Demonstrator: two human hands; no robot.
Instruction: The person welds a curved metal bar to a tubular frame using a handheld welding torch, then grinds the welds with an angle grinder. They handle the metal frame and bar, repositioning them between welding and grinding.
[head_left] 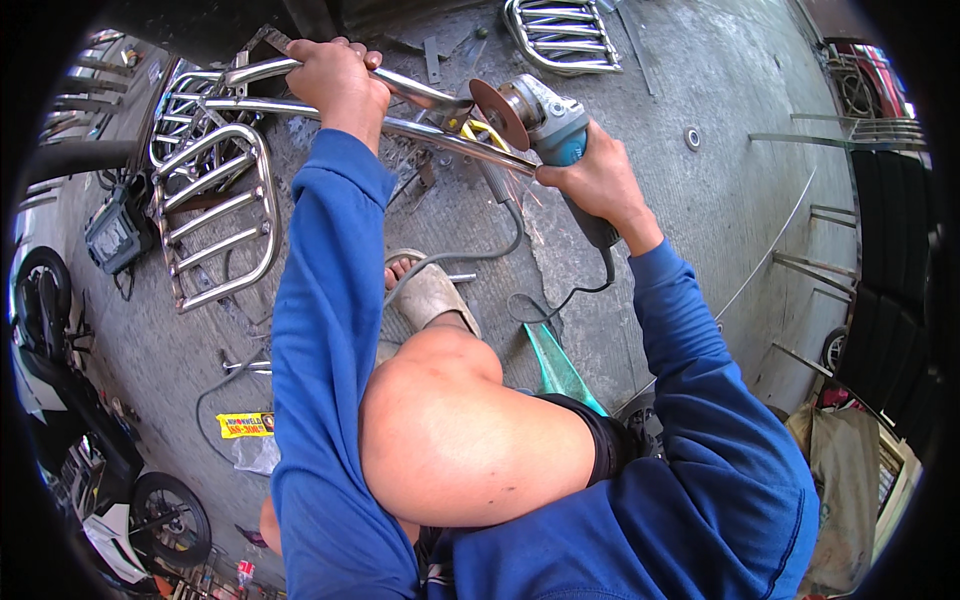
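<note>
Here's the left grip [342, 92], fingers closed into a fist around the upper bar of a shiny silver metal tube frame [440, 137], up near the top of the view, its long bars slanting down to the right. Over on the right, the right grip [600, 183] wraps the body of a teal, black and silver angle grinder [563, 146], no slack in that hand, the thumb pointing toward the end of the lower bar; whether it touches the metal, I cannot tell. And look at the thin reddish-brown disc [497, 115], edge-on to the tip of the upper bar, so close that contact can't be judged from here!

Below the frame, a grey cable [462, 256] curves over the rough grey concrete floor [720, 210], past a foot in a worn beige sandal [430, 294]. To the left, a silver barred tubular rack [218, 202]; beyond the grinder, a second silver rack [565, 40]. A small metal ring [692, 138] lies on the floor, well apart to the right.
</note>
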